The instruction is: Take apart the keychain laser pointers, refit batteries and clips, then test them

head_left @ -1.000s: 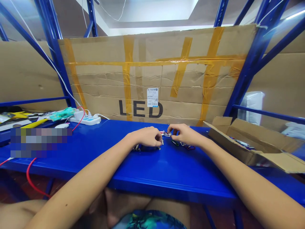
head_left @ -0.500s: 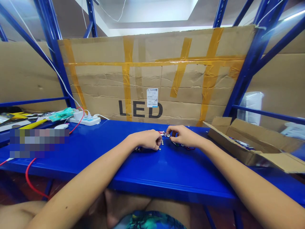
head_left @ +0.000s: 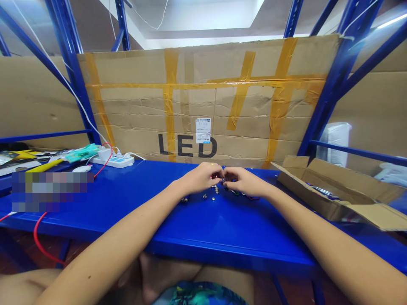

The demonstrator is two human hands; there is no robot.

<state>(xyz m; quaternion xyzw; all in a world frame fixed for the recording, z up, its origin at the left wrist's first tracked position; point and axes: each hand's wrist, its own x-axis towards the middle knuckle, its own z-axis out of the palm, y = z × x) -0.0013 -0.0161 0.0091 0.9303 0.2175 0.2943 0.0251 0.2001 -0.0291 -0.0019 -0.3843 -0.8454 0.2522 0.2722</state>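
Head view: both hands meet around center of frame, just above the blue table [head_left: 203, 233]. Left hand [head_left: 202, 178] comes in from lower left, fingers curled; can't tell whether it pinches anything, fingertips partly hidden. Right hand [head_left: 244, 180] from lower right, thumb and forefinger pinching a small part [head_left: 224, 181], mostly covered, exact shape unclear. That part sits at frame center, between the two hands' fingertips.

Small metal pieces [head_left: 216, 190] in a short row just below the hands; a loose metal piece [head_left: 204, 196] lower left of the row, a round piece [head_left: 213, 198] under it. Dark cylinders [head_left: 185, 199] by left wrist, partly hidden. Colored clips [head_left: 252, 198] under right hand, partly covered.

Right of frame: open cardboard box [head_left: 324, 205], items inside. Left: white power strip [head_left: 119, 160], red cable [head_left: 38, 231]. Behind, upper center: taped cardboard sheet [head_left: 140, 110] marked LED.
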